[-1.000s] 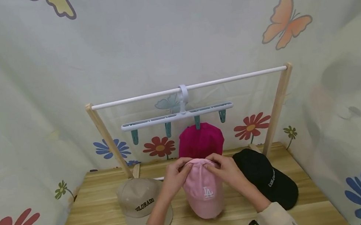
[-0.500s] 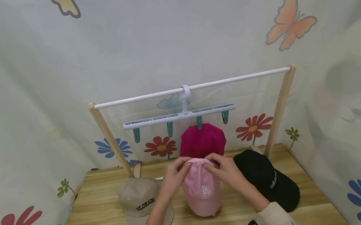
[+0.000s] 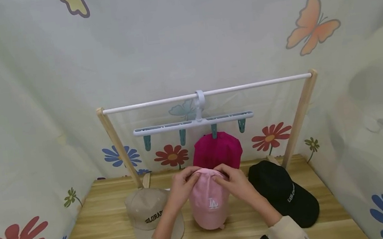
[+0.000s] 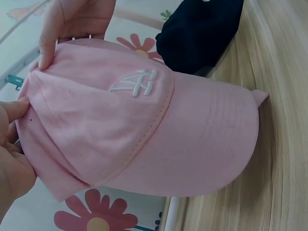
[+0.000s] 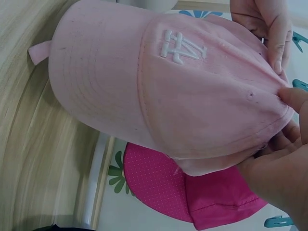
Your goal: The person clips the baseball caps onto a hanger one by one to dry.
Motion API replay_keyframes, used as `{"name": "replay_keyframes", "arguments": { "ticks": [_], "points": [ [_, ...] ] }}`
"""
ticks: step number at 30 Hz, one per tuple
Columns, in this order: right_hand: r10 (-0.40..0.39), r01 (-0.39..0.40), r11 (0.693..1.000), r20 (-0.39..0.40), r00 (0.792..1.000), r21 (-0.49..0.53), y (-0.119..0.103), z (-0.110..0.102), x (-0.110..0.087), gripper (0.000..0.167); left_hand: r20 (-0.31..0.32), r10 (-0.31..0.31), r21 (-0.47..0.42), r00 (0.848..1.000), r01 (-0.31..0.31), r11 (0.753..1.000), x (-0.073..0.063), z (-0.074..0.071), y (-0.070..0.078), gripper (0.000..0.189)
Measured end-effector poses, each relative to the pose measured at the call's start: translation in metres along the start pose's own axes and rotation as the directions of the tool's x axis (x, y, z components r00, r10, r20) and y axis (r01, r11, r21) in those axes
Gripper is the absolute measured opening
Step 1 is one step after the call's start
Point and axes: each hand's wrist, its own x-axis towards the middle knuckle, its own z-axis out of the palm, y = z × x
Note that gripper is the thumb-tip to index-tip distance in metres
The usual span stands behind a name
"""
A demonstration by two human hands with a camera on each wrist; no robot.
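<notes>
Both hands hold a pale pink baseball cap [image 3: 208,202] with a white LA logo, its brim pointing down over the table. The left hand [image 3: 182,186] pinches the top of the crown on one side, thumb in front. Opposite it, the right hand [image 3: 237,183] pinches the crown too. In the left wrist view the cap's crown [image 4: 96,110] is gathered between the two hands; its strap end shows beyond the brim. Behind it, a magenta cap [image 3: 218,150] hangs from a teal clip [image 3: 214,131] on a pale hanger [image 3: 164,129].
A beige cap [image 3: 145,208] lies on the wooden table [image 3: 94,233] at left, and a black cap [image 3: 273,185] at right. The hanger hooks over a white rod [image 3: 258,84] between wooden posts. Several teal clips line the hanger. Flower-printed cloth [image 3: 238,31] surrounds the table.
The pink cap and both hands have shifted slightly left relative to the rack. The grip looks the same, and the head view has turned a little.
</notes>
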Motion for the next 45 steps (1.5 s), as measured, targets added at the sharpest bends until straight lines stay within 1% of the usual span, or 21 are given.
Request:
{"name": "replay_keyframes", "arguments": {
  "ticks": [6,12,16,20,23,26,34,39,45],
  "points": [
    [-0.012,0.012,1.000,0.042,0.999,0.005,-0.002,0.003,0.003,0.022,-0.029,0.012,-0.002,0.999,-0.012,1.000,-0.002,-0.002,-0.001,0.016],
    [-0.008,0.008,1.000,0.055,0.998,0.006,-0.004,0.006,0.004,0.024,-0.046,0.053,0.020,0.998,-0.052,0.998,-0.004,-0.005,-0.002,0.017],
    [0.022,-0.022,1.000,0.037,0.999,-0.002,-0.004,0.008,0.002,0.024,-0.038,0.094,0.049,0.995,-0.092,0.995,-0.003,-0.005,-0.003,0.016],
    [0.061,-0.061,0.998,-0.012,0.998,-0.032,-0.001,0.009,-0.002,0.023,0.005,0.109,0.064,0.994,-0.109,0.992,0.001,-0.004,-0.003,0.016],
    [0.068,-0.069,0.997,-0.033,0.997,-0.034,0.000,0.008,-0.004,0.025,0.033,0.095,0.070,0.995,-0.097,0.993,0.005,-0.003,-0.002,0.017],
    [0.050,-0.051,0.998,-0.025,0.998,-0.028,0.000,0.007,-0.003,0.028,0.030,0.086,0.070,0.996,-0.088,0.994,0.007,-0.003,-0.002,0.017],
    [0.025,-0.025,0.999,-0.013,1.000,-0.030,-0.003,0.007,0.003,0.030,-0.009,0.088,0.053,0.996,-0.088,0.995,0.004,-0.005,0.000,0.016],
    [0.004,-0.005,0.999,-0.015,1.000,-0.036,-0.007,0.010,0.007,0.029,-0.039,0.061,0.023,0.997,-0.060,0.998,0.002,-0.007,0.000,0.017],
    [-0.045,0.042,0.997,-0.035,0.998,-0.064,-0.009,0.012,0.012,0.022,-0.075,0.032,-0.004,0.997,-0.032,0.999,0.000,-0.007,-0.003,0.017]
  ]
}}
